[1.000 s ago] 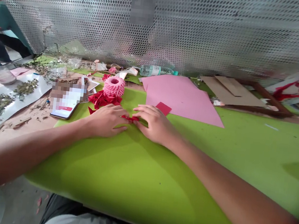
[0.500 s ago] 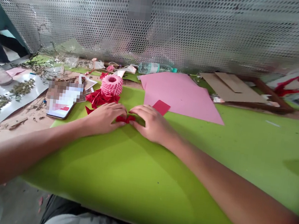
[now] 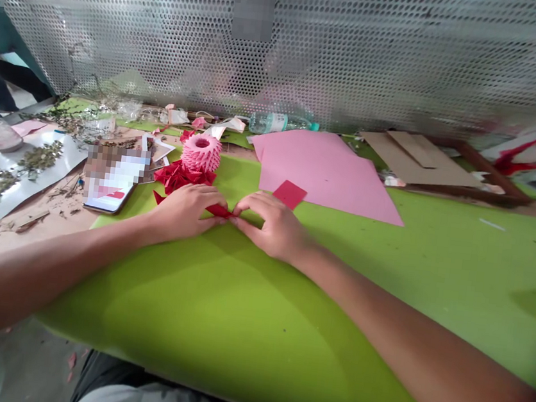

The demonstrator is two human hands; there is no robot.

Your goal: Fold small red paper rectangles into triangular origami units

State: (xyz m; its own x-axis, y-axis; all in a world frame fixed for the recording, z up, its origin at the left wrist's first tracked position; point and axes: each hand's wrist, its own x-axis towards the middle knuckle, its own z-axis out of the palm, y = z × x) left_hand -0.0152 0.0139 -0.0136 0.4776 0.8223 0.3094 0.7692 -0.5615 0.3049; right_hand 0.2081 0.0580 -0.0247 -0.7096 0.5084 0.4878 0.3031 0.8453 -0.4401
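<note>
Small red paper strip pinched between left hand and right hand, both curled closed on it, mid-table on green table top. Risk: over-tight pinch creasing or tearing strip; careless left-hand shift knocking loose red folded units beside pink folded-paper tower.

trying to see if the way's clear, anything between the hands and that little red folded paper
Nothing visible stands in the way. The left hand and right hand are both already on the small folded red paper, one at each end, and it lies on the green board.
</note>
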